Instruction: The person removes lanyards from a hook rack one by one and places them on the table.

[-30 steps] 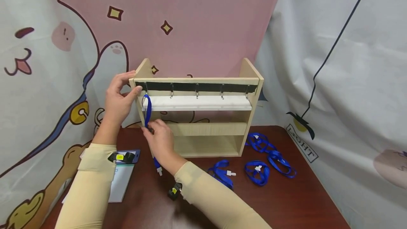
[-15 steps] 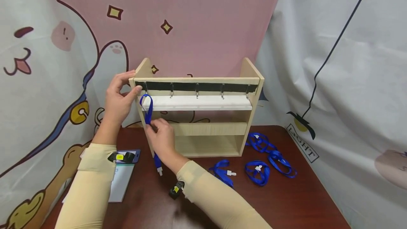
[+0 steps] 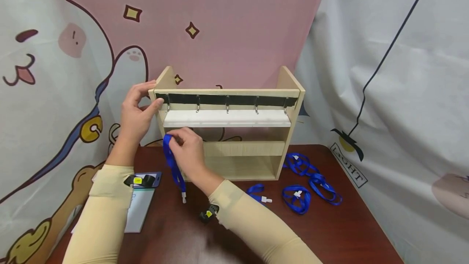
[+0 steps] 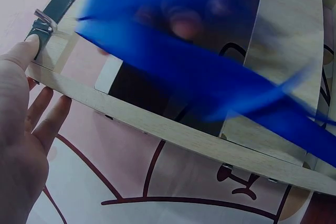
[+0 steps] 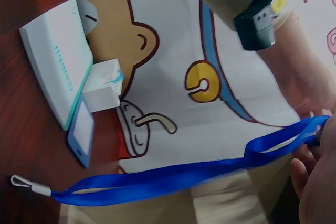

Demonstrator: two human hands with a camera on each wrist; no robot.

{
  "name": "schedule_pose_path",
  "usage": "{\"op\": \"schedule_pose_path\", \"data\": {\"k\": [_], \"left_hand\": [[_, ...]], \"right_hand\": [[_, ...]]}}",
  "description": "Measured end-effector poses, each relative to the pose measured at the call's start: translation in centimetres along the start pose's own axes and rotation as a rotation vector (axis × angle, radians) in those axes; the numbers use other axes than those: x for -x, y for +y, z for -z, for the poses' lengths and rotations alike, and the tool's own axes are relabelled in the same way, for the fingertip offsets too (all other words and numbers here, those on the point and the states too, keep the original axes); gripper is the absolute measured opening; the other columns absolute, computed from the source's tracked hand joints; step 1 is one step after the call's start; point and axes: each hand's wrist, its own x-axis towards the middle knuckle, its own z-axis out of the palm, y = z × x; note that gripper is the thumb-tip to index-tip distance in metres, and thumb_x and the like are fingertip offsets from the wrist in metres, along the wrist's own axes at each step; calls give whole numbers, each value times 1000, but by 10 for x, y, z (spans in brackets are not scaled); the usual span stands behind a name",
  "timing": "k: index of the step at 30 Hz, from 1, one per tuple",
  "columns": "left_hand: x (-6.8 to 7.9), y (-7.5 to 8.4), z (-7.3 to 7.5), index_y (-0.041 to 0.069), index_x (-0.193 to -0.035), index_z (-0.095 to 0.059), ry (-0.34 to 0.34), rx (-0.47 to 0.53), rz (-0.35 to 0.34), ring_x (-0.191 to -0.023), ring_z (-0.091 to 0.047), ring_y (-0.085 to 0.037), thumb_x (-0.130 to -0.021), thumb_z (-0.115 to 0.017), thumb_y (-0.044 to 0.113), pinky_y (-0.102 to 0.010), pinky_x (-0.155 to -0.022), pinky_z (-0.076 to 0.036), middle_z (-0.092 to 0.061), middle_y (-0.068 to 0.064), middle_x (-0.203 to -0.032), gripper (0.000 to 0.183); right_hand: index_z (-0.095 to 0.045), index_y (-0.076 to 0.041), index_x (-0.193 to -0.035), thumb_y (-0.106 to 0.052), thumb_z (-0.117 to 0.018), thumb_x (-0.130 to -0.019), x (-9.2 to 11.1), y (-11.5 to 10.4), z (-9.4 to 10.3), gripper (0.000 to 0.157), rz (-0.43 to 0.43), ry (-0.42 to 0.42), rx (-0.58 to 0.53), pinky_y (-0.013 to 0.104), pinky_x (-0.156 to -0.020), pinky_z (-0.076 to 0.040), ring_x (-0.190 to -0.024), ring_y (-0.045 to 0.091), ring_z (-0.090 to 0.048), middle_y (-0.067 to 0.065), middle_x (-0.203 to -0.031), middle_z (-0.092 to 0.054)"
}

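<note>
My left hand (image 3: 137, 111) grips the left side panel of a small wooden rack (image 3: 238, 149), its thumb at the front and its fingers behind. In my right hand (image 3: 189, 152), just below the white ledge (image 3: 227, 119), a blue lanyard (image 3: 174, 168) is pinched near its upper end. The lanyard hangs down in front of the rack's left side, its white-and-metal clip (image 5: 39, 187) at the lower end. Above it is the leftmost metal hook (image 3: 168, 107), bare, on the black strip. Up close in the left wrist view the lanyard (image 4: 157, 66) is blurred.
Several coiled blue lanyards (image 3: 298, 203) lie on the dark red table (image 3: 351, 231) at the right. To the left are a white box (image 3: 139, 211), a blue badge holder (image 3: 157, 180) and a smaller white box (image 5: 102, 87). Printed curtains (image 3: 234, 19) hang behind.
The lanyard's upper loop, earlier up at the leftmost hook, has dropped below the ledge and hangs from my right fingers. My right hand has shifted slightly up and right; the left stays put.
</note>
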Motion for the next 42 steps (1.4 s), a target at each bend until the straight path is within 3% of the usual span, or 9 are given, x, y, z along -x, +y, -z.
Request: {"op": "schedule_pose_path", "data": {"k": [8,17,24,28,38,42], "left_hand": [[-1,-4,1,-7,-138,-67,2,12,-10,-121,-62,-10,-102,-76,-2,-12,-87,-58,-63,-15,-151,37],[1,-4,2,-4,-140,-67,-2,0,15,-122,-61,-11,-103,-76,1,-13,-87,-58,-62,-13,-152,38],[0,-4,2,-2,-142,-67,-14,-11,26,-124,-60,-12,-104,-76,2,-13,-89,-57,-61,-10,-154,40],[-1,-5,2,-2,-142,-67,-18,-10,30,-125,-60,-12,-103,-76,2,-14,-89,-57,-61,-10,-154,40],[0,-4,2,-4,-142,-66,-18,-7,25,-124,-60,-11,-103,-76,0,-14,-89,-57,-61,-11,-154,40],[0,-1,2,-5,-141,-66,-16,8,21,-125,-60,-12,-103,-76,-1,-14,-90,-57,-61,-12,-154,40]], "right_hand": [[-86,-8,-102,-1,-76,-99,-5,-12,11,12,79,7,-39,15,-65,-56,-74,-1,-63,-2,-94,-78],[-85,-4,-104,8,-73,-97,-6,-19,35,18,108,2,-179,20,-60,-54,-70,5,-61,4,-88,-74],[-83,0,-107,4,-72,-101,-7,-22,64,13,48,-6,-247,21,-59,-52,-68,9,-61,7,-90,-76],[-82,2,-108,0,-73,-103,-6,-21,82,10,15,-16,-278,22,-55,-48,-66,11,-60,7,-83,-75],[-82,-4,-109,-4,-74,-105,2,-17,126,9,62,-88,-249,24,-53,-46,-62,16,-59,4,-78,-73],[-82,-5,-110,-6,-73,-107,4,-13,141,9,45,-111,-237,24,-54,-48,-64,18,-62,4,-79,-73]]}}
